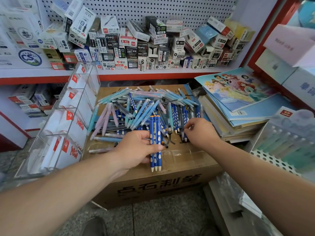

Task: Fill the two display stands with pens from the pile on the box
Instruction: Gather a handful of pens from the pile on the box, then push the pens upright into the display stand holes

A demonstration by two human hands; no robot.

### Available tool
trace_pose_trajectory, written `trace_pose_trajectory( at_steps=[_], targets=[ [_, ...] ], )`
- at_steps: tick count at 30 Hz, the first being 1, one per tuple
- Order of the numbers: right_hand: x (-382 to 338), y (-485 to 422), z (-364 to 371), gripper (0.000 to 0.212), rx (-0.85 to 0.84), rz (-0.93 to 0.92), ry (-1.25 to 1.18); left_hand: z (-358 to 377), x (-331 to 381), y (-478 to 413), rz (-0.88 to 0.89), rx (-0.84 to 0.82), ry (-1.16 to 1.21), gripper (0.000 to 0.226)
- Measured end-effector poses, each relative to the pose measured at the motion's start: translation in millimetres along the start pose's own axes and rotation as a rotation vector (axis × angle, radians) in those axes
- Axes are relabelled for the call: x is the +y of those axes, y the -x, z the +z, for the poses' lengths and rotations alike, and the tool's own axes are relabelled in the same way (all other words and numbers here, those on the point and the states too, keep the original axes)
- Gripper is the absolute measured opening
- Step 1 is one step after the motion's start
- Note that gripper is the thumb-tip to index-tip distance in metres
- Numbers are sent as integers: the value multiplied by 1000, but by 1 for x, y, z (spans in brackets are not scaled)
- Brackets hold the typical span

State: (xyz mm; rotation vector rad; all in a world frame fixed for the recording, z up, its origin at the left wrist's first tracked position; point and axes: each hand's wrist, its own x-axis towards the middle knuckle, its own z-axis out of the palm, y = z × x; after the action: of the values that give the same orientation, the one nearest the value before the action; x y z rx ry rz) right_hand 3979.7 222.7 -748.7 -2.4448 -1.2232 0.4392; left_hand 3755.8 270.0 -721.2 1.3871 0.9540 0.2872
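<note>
- Left hand (136, 149) is over the near edge of the cardboard box (179, 169), fingers and thumb wrapped around three blue pens (155, 126) with cream dots.
- That bundle lies side by side and runs near to far: white tips towards the near edge of the box, orange-capped ends up at the pile.
- Right hand (202, 132) is down at the near right corner of the pen pile (144, 106), fingers bent, thumb and forefinger pinching a single blue pen (185, 137) that lies among others of the same kind.
- The pile itself sprawls across the far and middle part of the box top: pale blue, teal, lilac and dark blue dotted pens, criss-crossed in all directions.
- A clear display stand (75, 106) sits just left of the box, touching or nearly touching its left edge, stepped in tiers from near to far, with white inserts and red labels in its compartments.
- To the right of the box, a book stack (238, 106) with a cartoon cover on top.
- Further right and nearer, a pastel pen display (288, 142) above a white perforated panel.
- At the far side, a shelf of small pen cartons (136, 48), jumbled against a white pegboard (153, 7).
</note>
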Motion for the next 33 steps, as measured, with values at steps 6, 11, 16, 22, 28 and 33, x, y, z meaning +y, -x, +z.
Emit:
trace_pose_trajectory(
  at_steps=[6,11,16,22,28,33],
  targets=[
    [-8,1,2,3,-21,-35,81,1,5,4,-1,3,-27,36],
    [-14,4,-1,16,-54,-2,153,0,8,7,-1,-1,-17,38],
    [-14,3,-9,21,-97,121,3,0,10,8,4,-13,-2,38],
    [-11,15,-26,17,-192,275,-553,-1,7,7,22,-13,31,38],
    [-5,45,-30,19,-351,145,-752,6,7,0,63,-24,19,25],
    [6,69,-44,16,-249,10,-670,30,13,-5,75,-48,27,22]
  ],
)
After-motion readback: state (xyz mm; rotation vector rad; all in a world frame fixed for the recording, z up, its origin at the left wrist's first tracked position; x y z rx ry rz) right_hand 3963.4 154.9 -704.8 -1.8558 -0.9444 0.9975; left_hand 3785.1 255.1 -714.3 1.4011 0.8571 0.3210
